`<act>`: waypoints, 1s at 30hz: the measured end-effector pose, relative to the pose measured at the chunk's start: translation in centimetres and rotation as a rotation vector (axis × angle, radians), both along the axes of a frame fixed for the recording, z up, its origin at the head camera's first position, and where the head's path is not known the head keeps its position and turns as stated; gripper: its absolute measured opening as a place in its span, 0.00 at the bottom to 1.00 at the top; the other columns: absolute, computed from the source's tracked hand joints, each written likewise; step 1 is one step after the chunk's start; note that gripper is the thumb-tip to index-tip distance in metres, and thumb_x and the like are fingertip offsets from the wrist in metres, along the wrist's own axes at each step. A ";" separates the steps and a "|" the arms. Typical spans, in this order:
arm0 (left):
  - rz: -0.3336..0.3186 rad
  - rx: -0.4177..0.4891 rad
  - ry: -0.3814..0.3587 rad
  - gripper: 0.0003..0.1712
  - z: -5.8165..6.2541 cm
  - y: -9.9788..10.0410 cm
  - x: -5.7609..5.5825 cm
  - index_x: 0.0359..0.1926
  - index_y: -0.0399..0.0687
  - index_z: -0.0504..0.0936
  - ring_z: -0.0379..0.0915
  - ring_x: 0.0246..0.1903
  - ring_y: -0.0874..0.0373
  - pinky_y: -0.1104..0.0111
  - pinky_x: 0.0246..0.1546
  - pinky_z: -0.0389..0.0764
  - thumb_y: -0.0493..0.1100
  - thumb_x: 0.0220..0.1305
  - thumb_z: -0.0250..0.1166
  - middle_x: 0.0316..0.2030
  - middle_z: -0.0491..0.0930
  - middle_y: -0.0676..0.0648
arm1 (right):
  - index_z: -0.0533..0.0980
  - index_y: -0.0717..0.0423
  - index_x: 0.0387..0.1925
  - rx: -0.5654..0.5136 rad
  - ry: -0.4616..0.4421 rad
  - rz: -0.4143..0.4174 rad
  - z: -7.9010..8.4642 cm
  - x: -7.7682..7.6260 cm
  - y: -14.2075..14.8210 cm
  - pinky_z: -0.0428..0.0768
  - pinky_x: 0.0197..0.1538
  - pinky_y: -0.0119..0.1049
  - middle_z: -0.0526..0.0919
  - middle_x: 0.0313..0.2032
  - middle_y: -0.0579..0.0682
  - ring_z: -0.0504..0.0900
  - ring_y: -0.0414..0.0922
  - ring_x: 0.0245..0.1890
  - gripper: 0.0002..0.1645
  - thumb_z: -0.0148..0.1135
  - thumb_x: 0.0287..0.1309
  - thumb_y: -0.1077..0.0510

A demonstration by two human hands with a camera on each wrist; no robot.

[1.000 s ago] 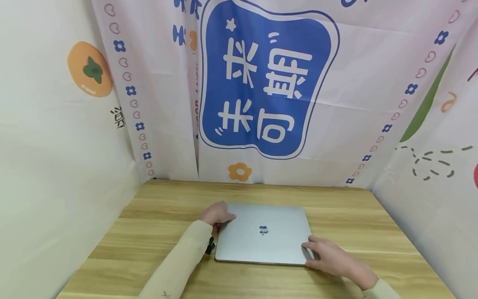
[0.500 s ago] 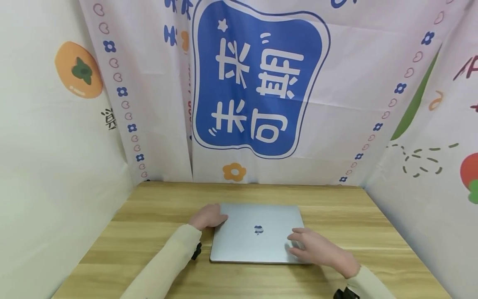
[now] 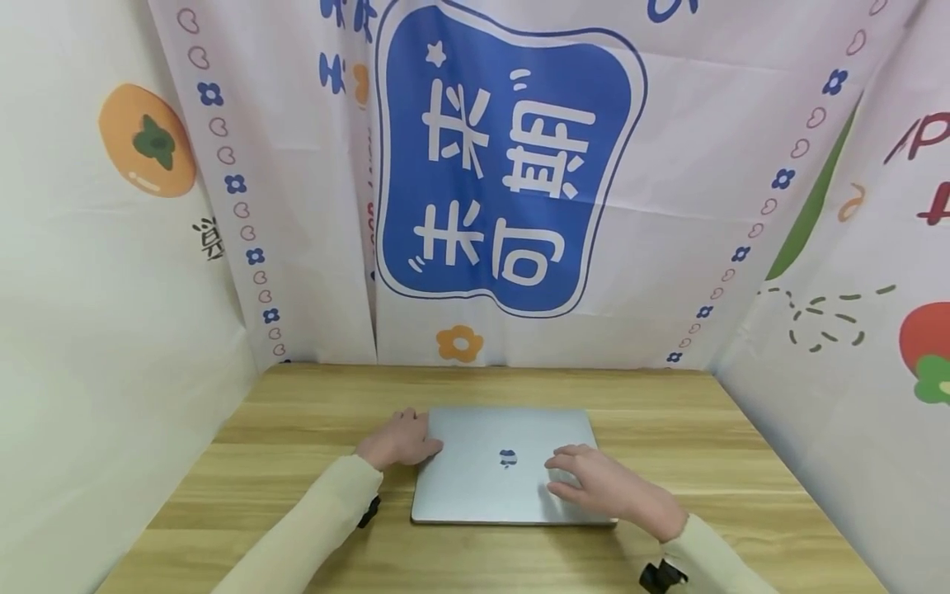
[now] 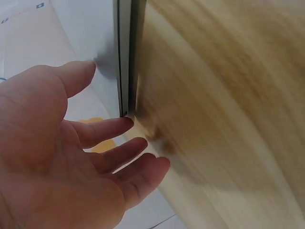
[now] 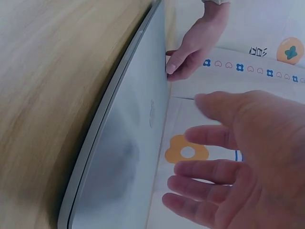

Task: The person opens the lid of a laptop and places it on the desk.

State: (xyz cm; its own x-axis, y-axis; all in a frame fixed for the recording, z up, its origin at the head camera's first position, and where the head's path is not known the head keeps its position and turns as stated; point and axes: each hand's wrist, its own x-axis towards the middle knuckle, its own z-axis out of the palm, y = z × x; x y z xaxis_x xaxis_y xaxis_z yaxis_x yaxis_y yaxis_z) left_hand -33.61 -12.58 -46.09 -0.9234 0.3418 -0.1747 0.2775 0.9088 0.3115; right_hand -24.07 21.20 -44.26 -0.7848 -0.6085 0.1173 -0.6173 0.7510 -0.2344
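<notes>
A closed silver laptop [image 3: 475,487] with an apple logo lies flat on the wooden table. My left hand [image 3: 401,439] is at its left edge, thumb over the lid and fingers beyond the side. In the left wrist view the left hand [image 4: 71,138] has its fingers loosely spread, the index fingertip right at the corner of the laptop [image 4: 125,71]. Above the right half of the lid hovers my right hand [image 3: 612,487], holding nothing. The right wrist view shows the right hand [image 5: 257,152] with relaxed, parted fingers, apart from the lid [image 5: 128,143].
The wooden table [image 3: 297,462] extends around the laptop. A printed cloth backdrop [image 3: 334,272] hangs behind it, with further cloth walls at the left [image 3: 111,330] and right [image 3: 831,396]. Black bands [image 3: 663,575] show at both wrists.
My right hand has left the laptop's right edge and moved left over the lid. The left hand has loosened at the left edge, its fingers spreading outward. The head view has shifted slightly right.
</notes>
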 end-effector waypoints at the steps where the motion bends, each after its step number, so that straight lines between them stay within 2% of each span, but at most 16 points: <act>1: -0.007 -0.001 0.005 0.41 -0.2 -0.1 0.1 0.70 0.29 0.61 0.51 0.72 0.32 0.44 0.70 0.61 0.57 0.70 0.56 0.71 0.57 0.28 | 0.79 0.59 0.54 -0.007 -0.006 -0.003 0.0 0.0 -0.1 0.77 0.61 0.53 0.83 0.54 0.56 0.78 0.55 0.59 0.22 0.55 0.70 0.47; 5: -0.037 0.020 0.040 0.41 -0.3 -0.3 0.6 0.70 0.30 0.61 0.52 0.71 0.33 0.45 0.69 0.62 0.58 0.71 0.55 0.71 0.58 0.28 | 0.77 0.57 0.58 -0.060 0.014 -0.010 -0.2 0.2 -0.4 0.77 0.61 0.51 0.82 0.56 0.54 0.78 0.53 0.59 0.26 0.50 0.72 0.43; 11: -0.083 0.055 0.070 0.40 0.4 -0.2 1.6 0.71 0.32 0.59 0.54 0.71 0.33 0.44 0.70 0.61 0.58 0.73 0.53 0.71 0.58 0.28 | 0.72 0.53 0.64 -0.098 0.090 -0.020 -0.3 0.1 -0.8 0.77 0.61 0.48 0.80 0.59 0.49 0.78 0.48 0.59 0.28 0.50 0.72 0.42; 16: -0.107 0.067 0.101 0.41 0.4 -0.6 2.3 0.72 0.31 0.57 0.55 0.70 0.33 0.44 0.70 0.61 0.58 0.74 0.52 0.70 0.58 0.27 | 0.69 0.51 0.67 -0.058 0.099 -0.007 -0.1 0.0 -1.6 0.78 0.60 0.47 0.79 0.60 0.50 0.79 0.48 0.59 0.28 0.52 0.72 0.45; 23: -0.152 0.078 0.131 0.43 -0.4 -1.4 2.8 0.73 0.30 0.54 0.55 0.70 0.32 0.42 0.68 0.62 0.59 0.74 0.50 0.69 0.58 0.26 | 0.67 0.53 0.68 0.007 0.103 0.047 -0.6 0.0 -3.1 0.82 0.56 0.44 0.80 0.58 0.51 0.80 0.48 0.56 0.30 0.56 0.69 0.48; 30: -0.176 0.061 0.157 0.42 -0.8 -1.8 3.8 0.73 0.32 0.54 0.51 0.71 0.31 0.41 0.68 0.61 0.60 0.74 0.49 0.71 0.53 0.25 | 0.67 0.52 0.68 0.043 0.123 0.105 -1.4 -0.1 -4.1 0.83 0.53 0.41 0.80 0.58 0.49 0.80 0.47 0.56 0.31 0.59 0.68 0.48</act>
State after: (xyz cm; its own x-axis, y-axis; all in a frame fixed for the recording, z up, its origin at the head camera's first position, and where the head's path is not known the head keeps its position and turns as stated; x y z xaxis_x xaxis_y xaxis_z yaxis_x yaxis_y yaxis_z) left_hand -29.78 -14.34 -46.91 -0.8628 0.5054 -0.0078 0.4793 0.8231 0.3046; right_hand -24.18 17.11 -45.62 -0.6981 -0.6929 0.1805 -0.7149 0.6887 -0.1211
